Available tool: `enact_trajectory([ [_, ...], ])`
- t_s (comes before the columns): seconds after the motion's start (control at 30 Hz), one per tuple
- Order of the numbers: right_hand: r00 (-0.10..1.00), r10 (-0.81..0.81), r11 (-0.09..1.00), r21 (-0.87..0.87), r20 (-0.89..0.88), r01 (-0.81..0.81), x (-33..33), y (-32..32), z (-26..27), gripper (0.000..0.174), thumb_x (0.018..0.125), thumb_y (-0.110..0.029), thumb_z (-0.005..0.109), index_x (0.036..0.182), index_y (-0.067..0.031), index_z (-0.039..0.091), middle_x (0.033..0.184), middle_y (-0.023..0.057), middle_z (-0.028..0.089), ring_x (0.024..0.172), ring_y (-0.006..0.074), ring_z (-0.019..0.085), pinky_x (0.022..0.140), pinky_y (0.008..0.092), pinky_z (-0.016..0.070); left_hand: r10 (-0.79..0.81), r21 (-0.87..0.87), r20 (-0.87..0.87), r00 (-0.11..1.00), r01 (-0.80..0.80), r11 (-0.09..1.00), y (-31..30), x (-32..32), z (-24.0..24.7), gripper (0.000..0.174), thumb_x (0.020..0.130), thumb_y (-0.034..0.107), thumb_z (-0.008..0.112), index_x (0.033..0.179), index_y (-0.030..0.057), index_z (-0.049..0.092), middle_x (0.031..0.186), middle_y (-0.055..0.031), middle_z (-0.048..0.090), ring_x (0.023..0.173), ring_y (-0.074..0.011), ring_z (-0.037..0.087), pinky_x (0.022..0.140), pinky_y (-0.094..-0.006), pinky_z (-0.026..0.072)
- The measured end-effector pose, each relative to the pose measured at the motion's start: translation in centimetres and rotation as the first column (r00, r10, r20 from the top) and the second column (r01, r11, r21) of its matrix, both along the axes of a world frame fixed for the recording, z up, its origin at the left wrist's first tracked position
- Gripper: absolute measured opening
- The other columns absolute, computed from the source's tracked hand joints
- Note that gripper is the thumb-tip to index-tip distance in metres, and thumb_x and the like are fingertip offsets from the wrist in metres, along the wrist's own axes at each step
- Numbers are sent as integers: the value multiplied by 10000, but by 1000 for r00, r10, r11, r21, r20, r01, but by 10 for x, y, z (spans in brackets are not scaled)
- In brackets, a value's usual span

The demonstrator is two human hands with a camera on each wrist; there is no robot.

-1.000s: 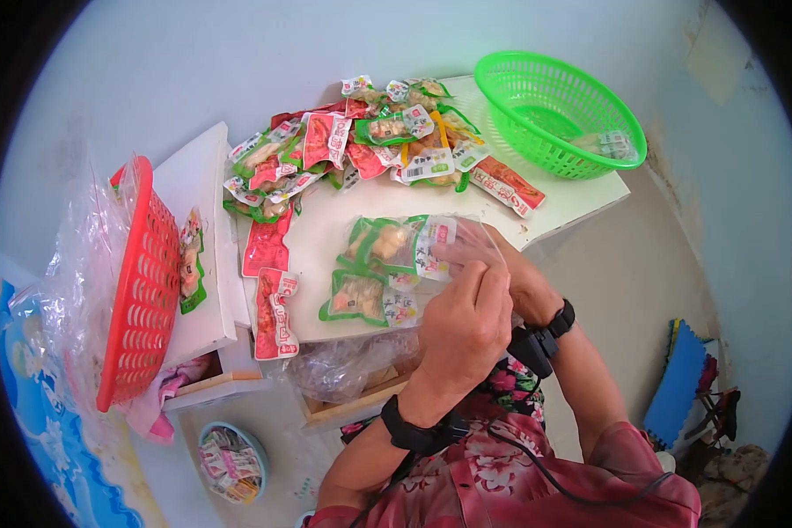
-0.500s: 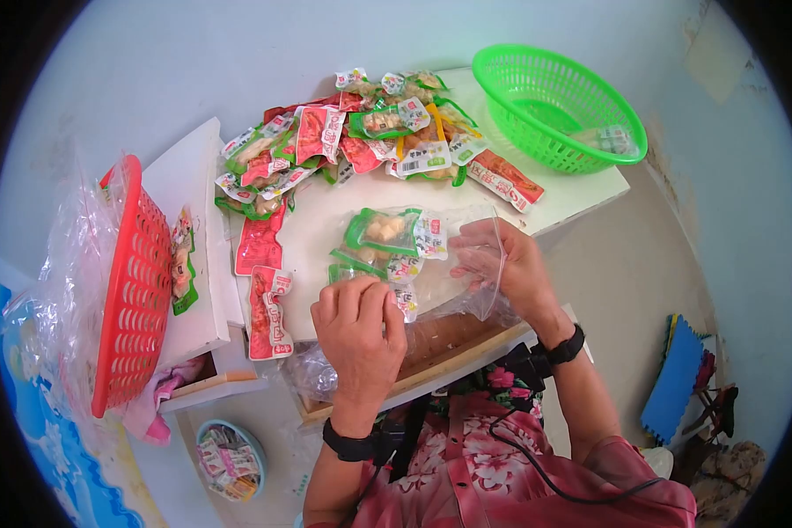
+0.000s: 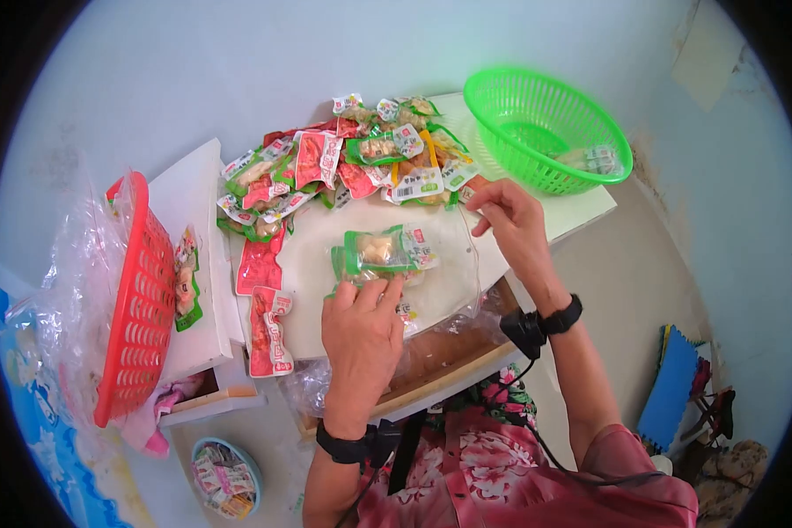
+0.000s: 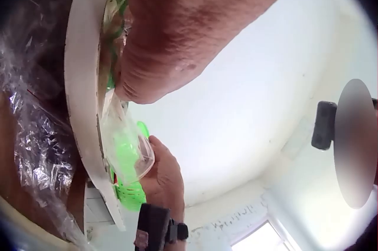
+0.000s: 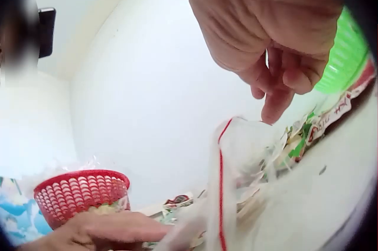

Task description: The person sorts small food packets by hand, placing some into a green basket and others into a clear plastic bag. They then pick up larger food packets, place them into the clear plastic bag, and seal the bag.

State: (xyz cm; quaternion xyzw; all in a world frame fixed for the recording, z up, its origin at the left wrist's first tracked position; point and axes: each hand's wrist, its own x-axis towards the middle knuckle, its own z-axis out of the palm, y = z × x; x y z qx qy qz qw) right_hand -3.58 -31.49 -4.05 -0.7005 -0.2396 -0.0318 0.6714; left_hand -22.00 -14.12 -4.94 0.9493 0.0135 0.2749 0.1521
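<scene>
On the white table lies a clear plastic bag [image 3: 453, 255] with green-edged food packets [image 3: 378, 250] inside it. My left hand [image 3: 361, 330] rests its fingers on the near part of these packets, over the film. My right hand [image 3: 515, 229] is at the bag's far right corner, its fingers loosely bent. In the right wrist view, a fingertip of that hand meets the film near the raised mouth, where a red zip line [image 5: 221, 174] runs. The left wrist view shows the left hand [image 4: 183, 33] near, with the bag mouth beyond it.
Red and green snack packets [image 3: 317, 158] are heaped along the back. A green basket [image 3: 550, 132] stands at the back right, a red basket [image 3: 136, 308] leans at the left. Below the table edge is an open drawer [image 3: 449, 352] with clear film; a small tub [image 3: 224, 480] stands on the floor.
My left hand has left the bag's mouth and moved left onto the packets. The right hand has come out of the bag and moved up to its far right corner.
</scene>
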Motion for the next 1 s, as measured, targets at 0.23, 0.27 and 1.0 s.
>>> enact_trajectory([
  [0.23, 952, -2, 914, -386, 307, 126, 61, 42, 0, 96, 883, -56, 631, 956, -4, 665, 837, 130, 710, 767, 249, 691, 663, 363, 531, -15, 0, 26, 1000, 15, 1000, 2, -6, -1, 424, 743, 45, 666, 1163, 89, 714, 1168, 1, 700, 907, -241, 551, 826, -386, 456],
  [0.27, 936, -3, 896, -416, 351, 159, 68, 50, 2, 108, 879, -88, 639, 951, -12, 669, 841, 136, 711, 767, 277, 687, 675, 381, 530, -12, 3, 25, 1000, 12, 1000, 2, -6, -1, 423, 742, 47, 667, 1160, 92, 715, 1170, 5, 699, 911, -239, 551, 828, -385, 457],
  [1.0, 974, 122, 966, -202, -191, -160, 134, 115, -7, 262, 771, -123, 786, 973, 21, 704, 747, 54, 679, 701, 138, 659, 614, 287, 509, -14, 33, 25, 1000, 13, 999, 6, -11, -5, 417, 740, 108, 673, 1156, 118, 711, 1223, 36, 671, 937, -223, 538, 818, -377, 440],
])
